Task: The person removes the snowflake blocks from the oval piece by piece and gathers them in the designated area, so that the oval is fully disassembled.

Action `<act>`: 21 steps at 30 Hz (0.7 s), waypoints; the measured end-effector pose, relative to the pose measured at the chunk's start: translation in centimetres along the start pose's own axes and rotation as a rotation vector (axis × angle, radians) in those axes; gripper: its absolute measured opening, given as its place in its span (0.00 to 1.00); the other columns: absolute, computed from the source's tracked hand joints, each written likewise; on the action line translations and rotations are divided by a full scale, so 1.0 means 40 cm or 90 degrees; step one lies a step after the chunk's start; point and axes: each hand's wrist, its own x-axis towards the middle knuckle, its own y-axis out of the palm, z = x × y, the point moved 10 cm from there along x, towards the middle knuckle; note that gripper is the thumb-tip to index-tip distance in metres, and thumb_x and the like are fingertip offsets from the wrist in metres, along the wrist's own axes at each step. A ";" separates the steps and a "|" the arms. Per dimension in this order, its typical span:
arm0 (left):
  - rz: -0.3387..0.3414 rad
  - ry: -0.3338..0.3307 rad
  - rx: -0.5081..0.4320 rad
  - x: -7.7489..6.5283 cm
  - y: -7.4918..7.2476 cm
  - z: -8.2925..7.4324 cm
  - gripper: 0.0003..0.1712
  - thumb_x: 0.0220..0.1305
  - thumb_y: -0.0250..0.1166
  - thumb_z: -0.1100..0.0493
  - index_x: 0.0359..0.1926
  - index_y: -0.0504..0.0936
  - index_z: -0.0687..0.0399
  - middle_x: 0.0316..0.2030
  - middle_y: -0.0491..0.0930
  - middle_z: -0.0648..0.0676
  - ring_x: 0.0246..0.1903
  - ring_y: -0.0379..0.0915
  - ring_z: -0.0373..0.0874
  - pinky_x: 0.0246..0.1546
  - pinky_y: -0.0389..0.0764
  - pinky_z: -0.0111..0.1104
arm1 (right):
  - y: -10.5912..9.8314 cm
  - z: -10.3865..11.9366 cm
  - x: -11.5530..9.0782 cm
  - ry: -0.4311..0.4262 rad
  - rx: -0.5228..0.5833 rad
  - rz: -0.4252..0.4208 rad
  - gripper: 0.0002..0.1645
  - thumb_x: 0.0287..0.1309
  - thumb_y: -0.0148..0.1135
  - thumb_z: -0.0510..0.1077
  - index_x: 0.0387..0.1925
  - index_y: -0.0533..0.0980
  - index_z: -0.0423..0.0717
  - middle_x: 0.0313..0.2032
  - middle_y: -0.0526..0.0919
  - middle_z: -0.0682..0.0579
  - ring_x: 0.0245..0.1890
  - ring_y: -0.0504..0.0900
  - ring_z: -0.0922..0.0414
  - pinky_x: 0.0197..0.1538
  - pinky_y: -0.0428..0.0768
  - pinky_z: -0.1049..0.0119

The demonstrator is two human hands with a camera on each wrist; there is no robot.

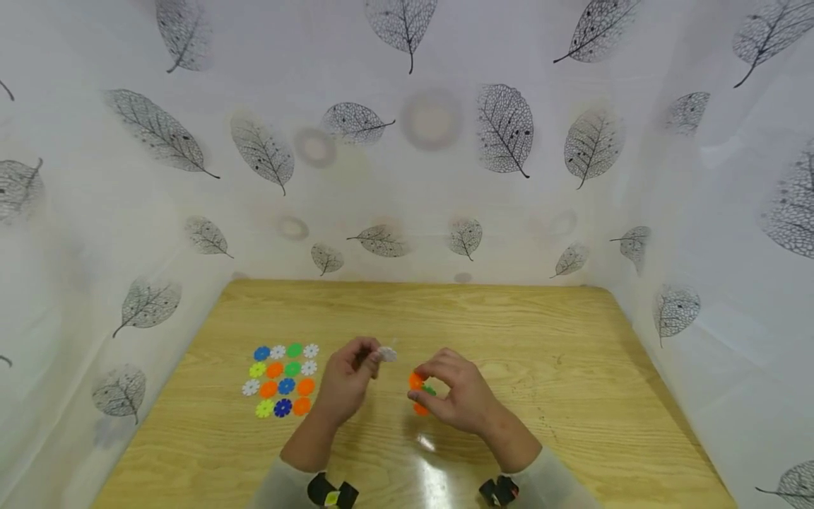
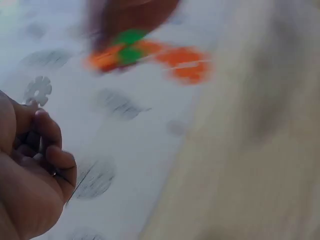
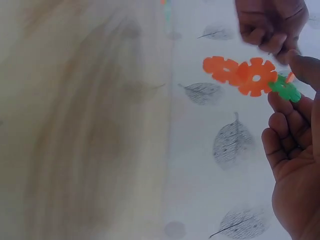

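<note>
My left hand pinches a white notched plastic disc between thumb and fingers; the same disc shows pale grey in the left wrist view. To its right, my right hand holds a small joined piece of orange discs and a green disc, slotted into one another. In the right wrist view the thumb and fingertips grip it by the green end, and the orange discs stick out. The two hands are apart, above the table. Part of the joined piece is hidden behind the right fingers in the head view.
Loose notched discs lie in rows at the table's left, among them a dark blue disc, an orange disc and a yellow disc. The wooden table meets a leaf-printed white curtain at its back and sides.
</note>
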 end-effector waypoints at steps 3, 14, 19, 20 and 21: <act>-0.080 -0.037 -0.016 0.003 -0.087 0.001 0.04 0.77 0.61 0.63 0.44 0.79 0.61 0.33 0.75 0.62 0.31 0.72 0.43 0.35 0.78 0.30 | -0.005 -0.015 -0.019 0.017 -0.015 0.000 0.13 0.56 0.79 0.45 0.41 0.86 0.46 0.36 0.86 0.58 0.36 0.82 0.59 0.42 0.81 0.68; -0.104 -0.135 0.069 -0.031 -0.200 0.047 0.09 0.76 0.64 0.55 0.46 0.81 0.57 0.35 0.77 0.57 0.34 0.74 0.46 0.36 0.79 0.33 | -0.027 -0.044 -0.034 0.040 -0.001 -0.013 0.14 0.55 0.80 0.43 0.43 0.86 0.46 0.38 0.87 0.57 0.38 0.82 0.58 0.42 0.82 0.65; -0.123 -0.132 0.094 -0.044 -0.236 0.056 0.10 0.76 0.64 0.53 0.47 0.81 0.56 0.36 0.78 0.62 0.33 0.74 0.47 0.35 0.79 0.33 | -0.032 -0.046 -0.034 0.047 0.000 -0.018 0.15 0.54 0.81 0.42 0.43 0.86 0.45 0.38 0.87 0.56 0.38 0.82 0.59 0.41 0.83 0.63; -0.125 -0.131 0.094 -0.046 -0.241 0.056 0.11 0.76 0.64 0.53 0.47 0.81 0.56 0.36 0.77 0.63 0.33 0.74 0.47 0.35 0.78 0.32 | -0.032 -0.047 -0.034 0.050 -0.001 -0.018 0.15 0.54 0.81 0.42 0.43 0.86 0.45 0.38 0.87 0.56 0.38 0.82 0.59 0.41 0.83 0.63; -0.126 -0.131 0.094 -0.049 -0.246 0.056 0.11 0.76 0.64 0.53 0.47 0.81 0.56 0.36 0.77 0.63 0.33 0.74 0.47 0.35 0.78 0.32 | -0.033 -0.047 -0.034 0.051 -0.001 -0.017 0.15 0.54 0.81 0.42 0.44 0.87 0.45 0.38 0.87 0.56 0.39 0.82 0.59 0.41 0.83 0.62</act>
